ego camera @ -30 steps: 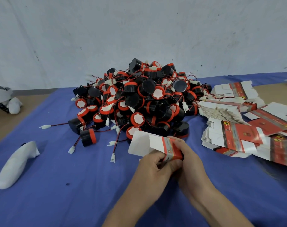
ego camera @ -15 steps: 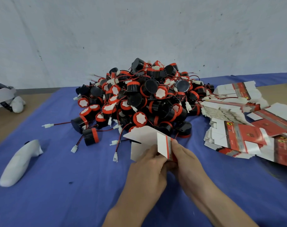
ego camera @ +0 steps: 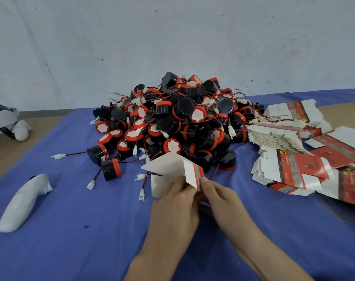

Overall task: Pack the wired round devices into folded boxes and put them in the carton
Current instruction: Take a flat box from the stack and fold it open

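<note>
A blue cloth (ego camera: 75,230) covers the table before a pale wall. Nearest, the left hand (ego camera: 172,205) and right hand (ego camera: 219,196) pinch one box blank (ego camera: 168,171) between them, its white flaps splayed upward — likely mid-fold. Just behind lies the heap of wired round devices (ego camera: 172,122), within easy reach; the flat blanks (ego camera: 294,169) wait to the right. No carton shows
</note>
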{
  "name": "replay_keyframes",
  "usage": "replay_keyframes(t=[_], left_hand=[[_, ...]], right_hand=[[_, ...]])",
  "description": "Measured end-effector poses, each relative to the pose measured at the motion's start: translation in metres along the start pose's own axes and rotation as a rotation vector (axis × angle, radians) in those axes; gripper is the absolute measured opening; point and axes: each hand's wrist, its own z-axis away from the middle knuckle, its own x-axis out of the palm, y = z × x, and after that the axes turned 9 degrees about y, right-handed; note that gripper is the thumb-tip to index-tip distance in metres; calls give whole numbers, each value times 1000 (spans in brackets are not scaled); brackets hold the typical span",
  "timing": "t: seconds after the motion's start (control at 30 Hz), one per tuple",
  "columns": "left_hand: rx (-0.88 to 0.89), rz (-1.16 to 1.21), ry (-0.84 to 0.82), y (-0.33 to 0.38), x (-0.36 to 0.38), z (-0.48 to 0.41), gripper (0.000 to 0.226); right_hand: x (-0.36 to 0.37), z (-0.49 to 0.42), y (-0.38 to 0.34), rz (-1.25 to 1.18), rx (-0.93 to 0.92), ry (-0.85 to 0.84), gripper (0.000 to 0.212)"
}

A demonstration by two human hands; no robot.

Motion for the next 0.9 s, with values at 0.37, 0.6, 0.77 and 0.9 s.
replay_keyframes(t=[0.37, 0.6, 0.77, 0.9], left_hand=[[48, -113, -48, -8, 4, -3, 27], [344, -207, -144, -6, 10, 0, 53], [343, 16, -154, -5, 3, 3, 37], [380, 122, 87, -2, -12, -1, 26]], right_hand=[[-8, -8, 7, 170, 6, 85, 32], [-10, -10, 8, 113, -119, -111, 42], [-21, -17, 4, 141, -115, -99, 44], [-28, -21, -2, 142, -131, -17, 51]])
